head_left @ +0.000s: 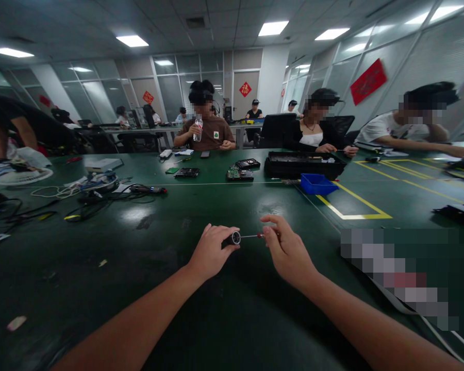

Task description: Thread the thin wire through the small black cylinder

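My left hand (212,252) grips a small dark cylindrical part (235,237) between thumb and fingers; its round end with a pale ring faces me. In my right hand (288,250) is a thin screwdriver (251,236), its reddish handle pinched between thumb and fingers and the index finger raised above. The metal shaft points left, and its tip meets the side of the cylindrical part or lies just beside it; I cannot tell which. Both hands are above the dark green tabletop (170,309).
Opened hard drives (239,175) and a green circuit board (172,170) lie across the table. Further right stand a black tray (280,172) and a blue bin (317,184). Cables (96,196) clutter the left. Several people sit around; one holds a bottle (197,129).
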`<state>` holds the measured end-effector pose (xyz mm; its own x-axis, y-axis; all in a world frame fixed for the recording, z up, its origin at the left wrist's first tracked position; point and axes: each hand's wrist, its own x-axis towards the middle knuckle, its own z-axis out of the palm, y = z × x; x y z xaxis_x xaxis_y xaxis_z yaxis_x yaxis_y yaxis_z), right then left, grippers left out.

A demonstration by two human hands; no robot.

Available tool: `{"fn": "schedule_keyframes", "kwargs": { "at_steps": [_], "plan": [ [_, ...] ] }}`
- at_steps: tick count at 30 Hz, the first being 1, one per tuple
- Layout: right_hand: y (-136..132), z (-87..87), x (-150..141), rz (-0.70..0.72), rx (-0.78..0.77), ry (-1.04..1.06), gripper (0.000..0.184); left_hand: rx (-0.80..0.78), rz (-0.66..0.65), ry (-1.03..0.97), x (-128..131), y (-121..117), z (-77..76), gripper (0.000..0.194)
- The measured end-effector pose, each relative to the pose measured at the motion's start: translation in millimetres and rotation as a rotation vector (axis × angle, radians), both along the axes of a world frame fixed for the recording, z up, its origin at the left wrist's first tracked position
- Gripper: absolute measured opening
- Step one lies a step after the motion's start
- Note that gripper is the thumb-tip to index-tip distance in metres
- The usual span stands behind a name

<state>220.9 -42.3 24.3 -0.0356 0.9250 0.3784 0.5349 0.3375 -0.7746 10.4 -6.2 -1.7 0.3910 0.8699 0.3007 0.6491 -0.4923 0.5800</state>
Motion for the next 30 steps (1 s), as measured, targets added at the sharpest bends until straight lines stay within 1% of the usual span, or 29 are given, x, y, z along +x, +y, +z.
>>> {"fn": "schedule_keyframes", "kwargs": {
  "at_steps": [4,7,9,11,13,15,17,18,19,21,26,30],
  "plan": [
    [-0.7,-0.8,0.4,0.016,-0.001,0.014,0.024,0.009,-0.003,0.016,1.0,-0.2,-1.1,0.037],
    [-2.4,-2.9,-0.5,-0.016,-0.01,0.03,0.028,0.008,-0.021,0.012,1.9,-0.5,-1.3,0.037],
    [-2.7,-5.4,-1.4,-0.039,0.011,0.096,0.024,0.006,-0.015,-0.002,2.3,-1.0,-0.6,0.037],
    [-0.7,-7.5,-2.1,-0.037,0.019,0.195,0.022,0.007,0.0,-0.007,2.3,-1.3,0.5,0.037],
    [4.4,-8.7,-2.0,-0.018,-0.016,0.31,0.022,0.008,0.019,-0.015,1.6,-1.2,1.4,0.038],
    [12.2,-9.2,-0.5,0.007,-0.095,0.472,0.026,0.023,0.016,-0.032,0.1,-0.3,2.0,0.039],
    [20.7,-10.3,2.4,0.042,-0.215,0.745,0.029,0.059,-0.006,-0.027,-2.0,1.4,2.3,0.04],
    [24.4,-11.2,4.1,0.062,-0.29,0.824,0.029,0.077,-0.018,-0.009,-3.1,2.4,2.3,0.04],
    [27.4,-12.4,5.8,0.06,-0.321,0.865,0.028,0.088,-0.025,0.015,-4.2,3.5,2.1,0.039],
    [30.8,-15.5,8.3,0.026,-0.296,0.844,0.027,0.084,-0.024,0.053,-5.9,5.4,1.3,0.039],
    [27.9,-23.6,8.8,-0.026,-0.18,0.654,0.03,0.067,-0.032,0.067,-6.7,6.1,-1.0,0.039],
    [23.0,-22.1,7.5,-0.04,-0.05,0.586,0.028,0.063,-0.028,0.074,-5.0,4.9,-1.0,0.037]
  ]
}}
